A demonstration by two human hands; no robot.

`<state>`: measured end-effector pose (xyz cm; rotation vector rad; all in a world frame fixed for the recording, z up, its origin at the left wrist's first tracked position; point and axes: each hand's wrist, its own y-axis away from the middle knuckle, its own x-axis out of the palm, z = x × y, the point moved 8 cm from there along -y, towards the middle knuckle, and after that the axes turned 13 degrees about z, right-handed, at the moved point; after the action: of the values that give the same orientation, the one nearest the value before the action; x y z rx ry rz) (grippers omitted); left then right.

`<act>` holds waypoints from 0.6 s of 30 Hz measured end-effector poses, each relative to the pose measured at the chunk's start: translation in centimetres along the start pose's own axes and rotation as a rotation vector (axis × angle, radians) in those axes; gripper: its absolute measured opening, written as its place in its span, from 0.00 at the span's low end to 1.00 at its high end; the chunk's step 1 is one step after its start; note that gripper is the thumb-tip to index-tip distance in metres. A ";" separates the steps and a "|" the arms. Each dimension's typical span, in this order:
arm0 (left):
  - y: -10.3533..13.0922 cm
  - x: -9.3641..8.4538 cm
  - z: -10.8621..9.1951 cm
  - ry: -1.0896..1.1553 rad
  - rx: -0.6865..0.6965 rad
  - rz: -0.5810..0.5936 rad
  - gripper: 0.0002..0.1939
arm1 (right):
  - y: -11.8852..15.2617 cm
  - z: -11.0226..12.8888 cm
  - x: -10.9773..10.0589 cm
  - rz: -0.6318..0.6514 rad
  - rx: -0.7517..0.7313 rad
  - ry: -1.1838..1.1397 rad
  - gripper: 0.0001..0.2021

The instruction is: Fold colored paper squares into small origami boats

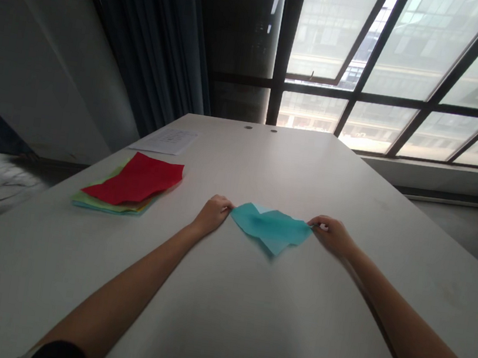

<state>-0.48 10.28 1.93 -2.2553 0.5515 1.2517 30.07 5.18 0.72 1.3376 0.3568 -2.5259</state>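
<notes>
A thin turquoise sheet (274, 228) stretches between my two hands over the white table; whether it is paper or cloth I cannot tell. My left hand (214, 214) pinches its left corner between thumb and fingers. At the opposite corner, my right hand (331, 233) grips in the same way. The sheet's middle hangs down to a point toward me, and a paler part shows along its upper edge. To the left of my left hand lies a pile of coloured sheets, with a rumpled red sheet (141, 179) on top and green, yellow and blue edges under it.
A white table (241, 316) reaches away from me toward the windows (393, 58). On its far left side lies a printed paper (165, 140). Two small round grommets sit near the far edge. A dark blue curtain (147, 36) hangs behind the left side.
</notes>
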 end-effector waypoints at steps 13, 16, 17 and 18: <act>0.4 -0.3 -1.6 -0.244 -0.036 0.001 0.09 | 0.3 2.1 0.4 0.054 -0.169 0.230 0.13; 0.5 -0.3 -3.0 -0.314 -0.032 -0.021 0.11 | 0.2 2.9 0.3 0.039 -0.111 0.318 0.11; 0.5 -0.2 -3.6 -0.334 -0.021 -0.016 0.12 | 0.2 3.2 0.4 0.036 -0.086 0.342 0.12; 0.5 0.1 -4.2 -0.341 0.002 0.001 0.12 | 0.1 3.6 0.5 0.032 -0.068 0.361 0.12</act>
<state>2.06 7.39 3.62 -1.9776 0.4232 1.5904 27.07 3.83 2.21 1.7568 0.4810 -2.2185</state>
